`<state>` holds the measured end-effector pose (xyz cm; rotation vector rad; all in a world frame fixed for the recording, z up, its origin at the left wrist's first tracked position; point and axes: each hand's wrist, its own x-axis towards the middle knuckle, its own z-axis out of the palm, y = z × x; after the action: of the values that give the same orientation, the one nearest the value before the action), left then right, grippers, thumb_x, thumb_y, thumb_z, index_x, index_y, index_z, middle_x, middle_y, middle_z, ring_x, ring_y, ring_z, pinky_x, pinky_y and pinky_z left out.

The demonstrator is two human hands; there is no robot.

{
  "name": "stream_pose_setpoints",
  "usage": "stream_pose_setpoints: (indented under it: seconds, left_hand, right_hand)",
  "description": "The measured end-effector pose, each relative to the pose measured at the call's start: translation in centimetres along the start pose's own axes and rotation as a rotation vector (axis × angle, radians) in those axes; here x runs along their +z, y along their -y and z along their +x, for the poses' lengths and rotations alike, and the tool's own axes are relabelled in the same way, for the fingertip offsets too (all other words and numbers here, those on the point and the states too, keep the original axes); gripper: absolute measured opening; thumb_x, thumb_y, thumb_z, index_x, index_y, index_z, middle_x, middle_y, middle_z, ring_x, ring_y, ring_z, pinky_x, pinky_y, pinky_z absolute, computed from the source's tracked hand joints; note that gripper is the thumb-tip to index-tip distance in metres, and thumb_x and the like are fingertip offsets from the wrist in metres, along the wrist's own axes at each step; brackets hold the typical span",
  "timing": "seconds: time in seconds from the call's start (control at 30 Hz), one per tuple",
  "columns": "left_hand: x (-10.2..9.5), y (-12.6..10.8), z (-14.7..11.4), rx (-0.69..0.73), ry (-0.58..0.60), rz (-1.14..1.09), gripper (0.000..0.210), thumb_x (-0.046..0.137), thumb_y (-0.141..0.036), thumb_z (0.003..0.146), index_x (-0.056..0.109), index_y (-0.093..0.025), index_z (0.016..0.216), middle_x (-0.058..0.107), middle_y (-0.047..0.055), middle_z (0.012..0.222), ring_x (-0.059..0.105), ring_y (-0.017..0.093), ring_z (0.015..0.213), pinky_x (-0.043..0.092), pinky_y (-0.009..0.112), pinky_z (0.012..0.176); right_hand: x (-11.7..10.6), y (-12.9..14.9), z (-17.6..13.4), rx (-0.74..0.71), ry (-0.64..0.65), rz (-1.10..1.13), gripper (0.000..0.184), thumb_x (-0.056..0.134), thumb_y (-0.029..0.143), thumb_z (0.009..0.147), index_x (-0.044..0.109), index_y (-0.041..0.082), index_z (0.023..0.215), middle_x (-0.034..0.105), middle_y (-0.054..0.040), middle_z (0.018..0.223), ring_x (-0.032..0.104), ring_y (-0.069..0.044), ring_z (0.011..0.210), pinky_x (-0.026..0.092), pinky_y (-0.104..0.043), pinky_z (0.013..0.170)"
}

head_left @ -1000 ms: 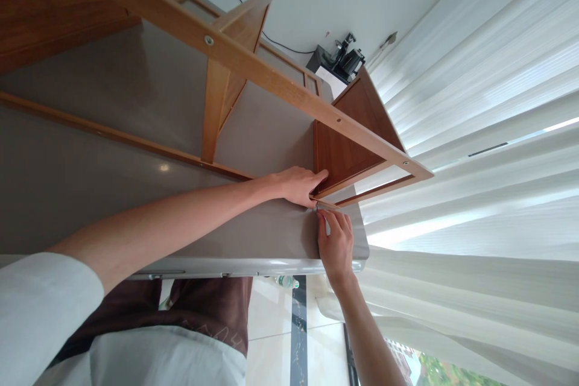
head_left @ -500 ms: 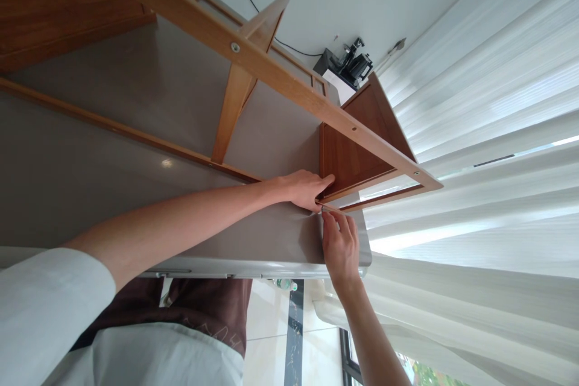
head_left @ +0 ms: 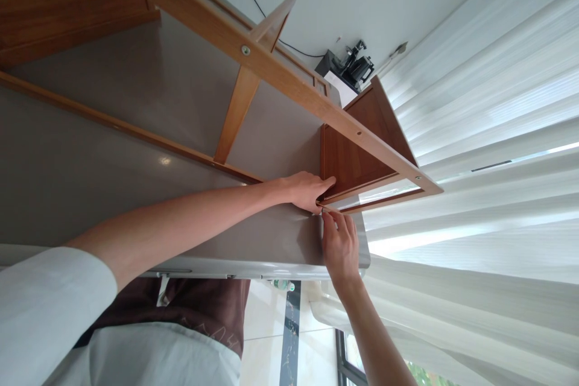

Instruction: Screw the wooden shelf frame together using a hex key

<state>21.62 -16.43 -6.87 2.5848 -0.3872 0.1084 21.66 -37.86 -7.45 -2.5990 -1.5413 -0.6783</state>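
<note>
A wooden shelf frame point(head_left: 307, 99) with several panels lies on its side on the grey table. My left hand point(head_left: 308, 190) is wrapped round the frame's lower corner, its thumb against the reddish-brown end panel point(head_left: 357, 145). Just below, my right hand point(head_left: 340, 242) has its fingertips pinched together close to that same corner. Whatever sits between those fingertips is too small and hidden to name. A narrow middle divider point(head_left: 236, 114) joins the long upper rail to the lower rail point(head_left: 149, 137). Screw heads show along the upper rail.
The grey table point(head_left: 253, 241) has its near edge against my body. White curtains point(head_left: 474, 217) hang to the right, beyond the frame's pointed corner. At the back stand a black kettle point(head_left: 362, 69) and a dark box. A plastic bottle point(head_left: 284, 284) is below the table edge.
The view has shifted very slightly, so the upper rail and divider appear a little displaced. Both hands stay at the same corner with almost no visible movement.
</note>
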Motion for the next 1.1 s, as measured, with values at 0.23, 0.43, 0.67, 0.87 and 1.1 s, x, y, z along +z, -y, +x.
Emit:
stream_pose_setpoints:
  seconds: [0.23, 0.43, 0.67, 0.87, 1.1]
  left_hand:
    - [-0.2, -0.1, -0.2, 0.004, 0.007, 0.002, 0.063, 0.063, -0.048, 0.078, 0.043, -0.018, 0.13, 0.074, 0.013, 0.102, 0.072, 0.032, 0.087, 0.047, 0.035, 0.062]
    - [-0.2, -0.3, -0.2, -0.01, 0.0, 0.003, 0.06, 0.062, -0.047, 0.079, 0.043, -0.019, 0.129, 0.074, 0.012, 0.103, 0.072, 0.03, 0.088, 0.048, 0.034, 0.066]
    - [-0.1, -0.1, 0.0, 0.005, -0.001, 0.006, 0.055, 0.061, -0.045, 0.078, 0.043, -0.02, 0.123, 0.074, 0.01, 0.098, 0.071, 0.028, 0.08, 0.044, 0.032, 0.059]
    - [0.0, -0.1, 0.0, 0.003, 0.004, 0.005, 0.056, 0.062, -0.047, 0.078, 0.043, -0.02, 0.123, 0.075, 0.009, 0.098, 0.072, 0.029, 0.082, 0.044, 0.033, 0.059]
    - [-0.2, -0.1, -0.1, -0.011, 0.001, 0.002, 0.062, 0.064, -0.047, 0.077, 0.043, -0.019, 0.128, 0.074, 0.011, 0.101, 0.072, 0.03, 0.087, 0.046, 0.034, 0.063]
  right_hand:
    - [1.0, -0.9, -0.2, 0.135, -0.063, 0.174, 0.023, 0.046, 0.02, 0.102, 0.068, 0.022, 0.109, 0.071, -0.0065, 0.107, 0.061, -0.021, 0.096, 0.053, -0.036, 0.084]
    - [1.1, -0.4, -0.7, 0.169, -0.102, 0.22, 0.022, 0.047, 0.021, 0.102, 0.068, 0.021, 0.111, 0.071, -0.0074, 0.111, 0.06, -0.021, 0.102, 0.052, -0.036, 0.089]
    - [0.9, -0.4, -1.4, 0.155, -0.099, 0.206, 0.024, 0.046, 0.021, 0.103, 0.069, 0.02, 0.109, 0.071, -0.0098, 0.109, 0.06, -0.022, 0.104, 0.052, -0.039, 0.089]
    - [0.8, -0.4, -0.9, 0.123, -0.079, 0.17, 0.024, 0.047, 0.019, 0.102, 0.07, 0.021, 0.11, 0.071, -0.0098, 0.108, 0.06, -0.022, 0.101, 0.051, -0.039, 0.089]
    - [0.8, -0.2, -0.8, 0.078, -0.079, 0.114, 0.027, 0.045, 0.016, 0.102, 0.069, 0.021, 0.112, 0.071, -0.0093, 0.109, 0.059, -0.023, 0.1, 0.051, -0.04, 0.09]
